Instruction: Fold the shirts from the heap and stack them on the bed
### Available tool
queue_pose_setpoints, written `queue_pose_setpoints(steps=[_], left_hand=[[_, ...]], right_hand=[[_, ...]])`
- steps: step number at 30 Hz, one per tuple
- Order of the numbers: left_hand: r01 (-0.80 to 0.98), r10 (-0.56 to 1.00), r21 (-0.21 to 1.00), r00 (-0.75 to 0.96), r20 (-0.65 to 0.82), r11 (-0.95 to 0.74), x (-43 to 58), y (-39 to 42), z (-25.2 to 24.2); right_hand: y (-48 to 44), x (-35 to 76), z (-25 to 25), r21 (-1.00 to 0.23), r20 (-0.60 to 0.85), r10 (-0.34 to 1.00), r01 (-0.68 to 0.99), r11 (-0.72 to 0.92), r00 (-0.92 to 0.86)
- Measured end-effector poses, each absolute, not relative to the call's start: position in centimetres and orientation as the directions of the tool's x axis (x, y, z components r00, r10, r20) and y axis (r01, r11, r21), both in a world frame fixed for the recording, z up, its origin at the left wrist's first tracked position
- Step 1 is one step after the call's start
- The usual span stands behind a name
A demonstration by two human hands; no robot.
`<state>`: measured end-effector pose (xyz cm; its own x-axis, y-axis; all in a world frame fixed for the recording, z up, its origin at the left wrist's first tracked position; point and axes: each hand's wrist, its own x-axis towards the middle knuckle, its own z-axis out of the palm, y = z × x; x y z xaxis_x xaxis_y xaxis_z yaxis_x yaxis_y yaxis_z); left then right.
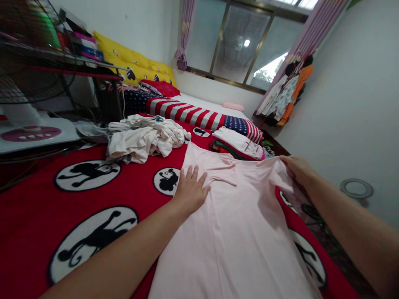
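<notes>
A pale pink garment lies spread flat on the red bedcover printed with black monkey circles. My left hand rests flat on the garment's left edge, fingers stretched out and open. My right hand is at the garment's far right corner, fingers closed round a fold of the pink cloth and lifting it slightly.
A heap of crumpled white clothes lies beyond my left hand. A stack of folded clothes sits behind the pink garment. A stars-and-stripes blanket, yellow pillows, a fan at left and hanging clothes by the window.
</notes>
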<state>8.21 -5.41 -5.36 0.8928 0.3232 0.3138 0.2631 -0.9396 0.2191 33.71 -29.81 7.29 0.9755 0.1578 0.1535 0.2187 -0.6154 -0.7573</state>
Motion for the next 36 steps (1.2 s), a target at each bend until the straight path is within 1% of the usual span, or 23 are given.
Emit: queue_pose_setpoints(steps=[3, 6, 8, 10, 13, 15, 17, 19, 21, 23, 25, 29, 34, 36], left_hand=[[0.247, 0.328, 0.273, 0.891, 0.313, -0.930, 8.1, -5.3, -5.1], [0.220, 0.351, 0.377, 0.879, 0.324, -0.900, 7.9, -5.1, -4.7], [0.197, 0.379, 0.465, 0.861, 0.339, -0.863, 7.7, -4.9, -4.5], [0.167, 0.409, 0.549, 0.841, 0.354, -0.819, 7.7, -4.6, -4.3], [0.119, 0.444, 0.648, 0.818, 0.365, -0.753, 7.7, -4.1, -4.1], [0.095, 0.465, 0.692, 0.804, 0.370, -0.716, 7.7, -3.8, -3.9], [0.089, 0.477, 0.707, 0.796, 0.374, -0.702, 7.7, -3.6, -3.8], [0.108, 0.488, 0.700, 0.791, 0.370, -0.706, 7.7, -3.6, -3.7], [0.119, 0.491, 0.687, 0.785, 0.377, -0.717, 7.7, -3.6, -3.7], [0.101, 0.477, 0.677, 0.784, 0.397, -0.729, 7.6, -3.6, -3.8], [0.066, 0.446, 0.668, 0.792, 0.418, -0.742, 7.6, -3.5, -4.0], [0.035, 0.406, 0.653, 0.808, 0.427, -0.757, 7.7, -3.3, -4.1], [0.058, 0.411, 0.665, 0.825, 0.389, -0.745, 7.6, -3.1, -3.8], [0.033, 0.395, 0.680, 0.834, 0.385, -0.733, 7.6, -3.1, -3.8]], right_hand=[[-25.1, 32.1, 10.1, -0.796, 0.112, 0.161, 0.185, -0.577, 0.981], [-19.7, 30.1, 11.7, -0.817, 0.087, 0.228, 0.200, -0.541, 0.970], [-16.3, 28.8, 11.6, -0.824, 0.061, 0.288, 0.211, -0.525, 0.956], [-13.2, 27.4, 10.3, -0.834, 0.026, 0.350, 0.213, -0.509, 0.936], [-9.7, 25.0, 6.8, -0.871, -0.026, 0.477, 0.215, -0.442, 0.878], [-8.4, 23.2, 4.2, -0.903, -0.059, 0.581, 0.205, -0.378, 0.812], [-8.2, 21.6, 2.3, -0.930, -0.067, 0.658, 0.192, -0.313, 0.750], [-9.2, 20.5, 1.5, -0.949, -0.051, 0.690, 0.180, -0.258, 0.722], [-11.6, 19.9, 1.7, -0.960, -0.022, 0.694, 0.179, -0.216, 0.719], [-15.1, 19.6, 2.6, -0.953, -0.004, 0.684, 0.205, -0.224, 0.729], [-19.4, 19.1, 3.4, -0.924, -0.015, 0.656, 0.240, -0.297, 0.755], [-28.6, 16.7, 3.5, -0.821, -0.119, 0.569, 0.241, -0.517, 0.814], [-37.8, 11.7, 1.3, -0.680, -0.238, 0.592, 0.303, -0.667, 0.770], [-40.0, 9.8, 0.3, -0.626, -0.250, 0.585, 0.331, -0.706, 0.772]])
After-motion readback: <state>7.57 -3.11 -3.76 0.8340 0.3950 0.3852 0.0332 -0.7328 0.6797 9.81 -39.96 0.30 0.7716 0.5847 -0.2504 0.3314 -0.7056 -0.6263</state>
